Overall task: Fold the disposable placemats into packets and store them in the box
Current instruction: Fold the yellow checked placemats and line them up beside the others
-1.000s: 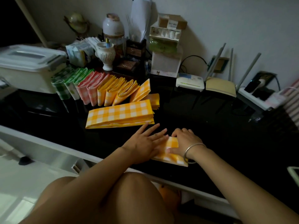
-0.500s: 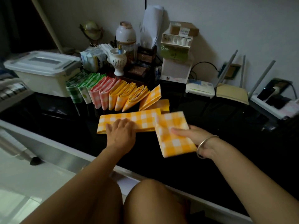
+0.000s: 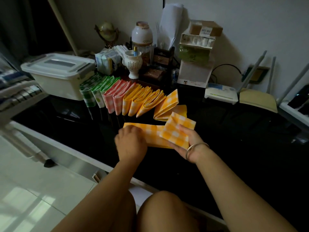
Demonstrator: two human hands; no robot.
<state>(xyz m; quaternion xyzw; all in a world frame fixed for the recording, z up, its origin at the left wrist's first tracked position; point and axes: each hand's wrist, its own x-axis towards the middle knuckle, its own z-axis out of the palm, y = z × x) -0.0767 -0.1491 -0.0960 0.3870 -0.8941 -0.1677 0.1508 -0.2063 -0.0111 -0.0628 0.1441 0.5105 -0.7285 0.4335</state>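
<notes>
My right hand (image 3: 189,144) holds a folded yellow checked packet (image 3: 177,132) lifted above the black table, thumb on top. My left hand (image 3: 131,143) grips the left end of a long folded yellow checked placemat strip (image 3: 153,135) lying on the table; the packet overlaps the strip's right end. Behind them a row of folded packets (image 3: 127,99) stands on edge, green, then pink, then yellow, with one yellow packet (image 3: 167,106) leaning at the right. The white lidded storage box (image 3: 58,74) sits shut at the back left.
Clutter lines the wall: a white ceramic vase (image 3: 133,63), a jar, a small globe, a cardboard organiser (image 3: 195,64), two routers (image 3: 220,94) with antennas at the right. The table's white front edge (image 3: 66,148) runs diagonally; my knees are below it.
My right hand lifted the finished packet off the table's near edge and carried it forward over the strip. My left hand moved from pressing the packet to gripping the long strip.
</notes>
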